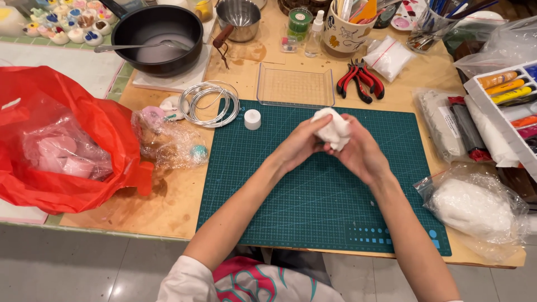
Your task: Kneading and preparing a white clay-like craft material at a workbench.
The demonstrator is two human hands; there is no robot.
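Note:
Both my hands meet above the green cutting mat (313,196) and squeeze one lump of white clay (333,128) between them. My left hand (302,142) presses the lump from the left with its fingers curled on it. From the right, my right hand (358,151) cups the same lump, thumb on top. The clay is folded and partly hidden by my fingers. A small white cap (253,119) stands on the mat's far left corner, apart from my hands.
A clear plastic tray (295,86), red pliers (361,78) and a wire coil (210,103) lie beyond the mat. A black pan (156,36) is at the back, a red bag (61,140) at the left, bagged clay (475,210) and paint tubes (506,92) at the right.

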